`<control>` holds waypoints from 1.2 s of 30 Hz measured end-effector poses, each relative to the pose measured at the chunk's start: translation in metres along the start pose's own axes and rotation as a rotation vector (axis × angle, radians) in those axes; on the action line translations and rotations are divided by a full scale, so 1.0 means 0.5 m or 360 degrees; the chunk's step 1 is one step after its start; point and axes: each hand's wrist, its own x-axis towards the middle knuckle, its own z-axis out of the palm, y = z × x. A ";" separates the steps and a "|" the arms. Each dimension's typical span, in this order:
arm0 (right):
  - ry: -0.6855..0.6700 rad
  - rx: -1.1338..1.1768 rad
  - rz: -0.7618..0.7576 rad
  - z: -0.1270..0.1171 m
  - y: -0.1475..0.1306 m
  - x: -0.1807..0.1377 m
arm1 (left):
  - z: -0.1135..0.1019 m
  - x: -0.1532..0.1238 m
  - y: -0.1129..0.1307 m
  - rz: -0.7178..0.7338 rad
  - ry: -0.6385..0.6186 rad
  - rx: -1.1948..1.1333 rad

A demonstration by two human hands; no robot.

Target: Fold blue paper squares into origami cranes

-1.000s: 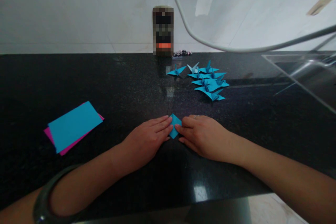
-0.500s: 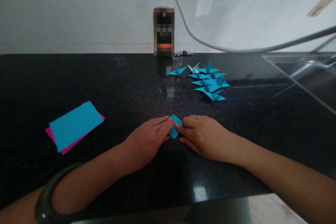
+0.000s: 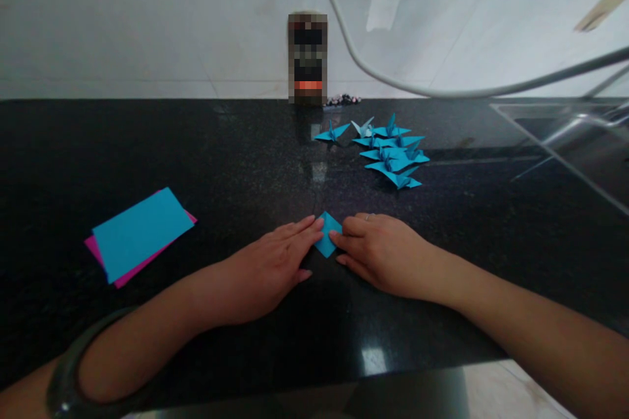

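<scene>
- From the head camera I see a shiny black desk [image 3: 196,144] that fills most of the picture.
- My left hand [image 3: 268,262] lies flat on the desk, palm down, fingers stretched out and close together. It grips nothing. Its fingertips press on the left edge of a small blue folded paper [image 3: 327,234].
- My right hand [image 3: 378,252] lies low on the desk too, fingers bent a little. Its fingertips touch the right edge of the same paper. I cannot tell if it pinches the paper or only presses it down.
- The blue folded paper looks like a little diamond. It sits flat on the desk between the two hands, close to the middle of the picture.
- I see a thin ring [image 3: 366,216] on one finger of the right hand.
- A dark bangle [image 3: 73,366] goes around my left arm, at 7 o'clock in the picture.
- At 9 o'clock from the hands, well apart from them, lies a blue sheet [image 3: 142,232] on top of a pink sheet [image 3: 101,258]. The pink one peeks out at the edges.
- At 1 o'clock from the hands is a bunch of blue paper cranes [image 3: 388,154]. They lie close together, some touching.
- At 12 o'clock, at the far edge of the desk, a blurred upright box [image 3: 307,59] stands against the white wall [image 3: 122,19].
- Just beside the box, on its right, lies a tiny heap of dark beads [image 3: 343,100].
- A grey cable [image 3: 393,82] curves across the top right.
- At 2 o'clock, a metal sink [image 3: 565,137] is set into the desk.
</scene>
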 end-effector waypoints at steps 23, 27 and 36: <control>-0.0024 0.0047 -0.0004 -0.005 0.000 0.002 | -0.001 -0.007 0.001 0.0120 -0.0083 0.0217; -0.0013 0.0141 -0.0013 -0.005 0.005 0.000 | 0.003 -0.006 0.002 0.0119 -0.0074 0.0206; -0.0028 0.0148 -0.0013 -0.006 0.007 0.000 | -0.003 -0.002 0.008 0.0063 -0.0142 0.0231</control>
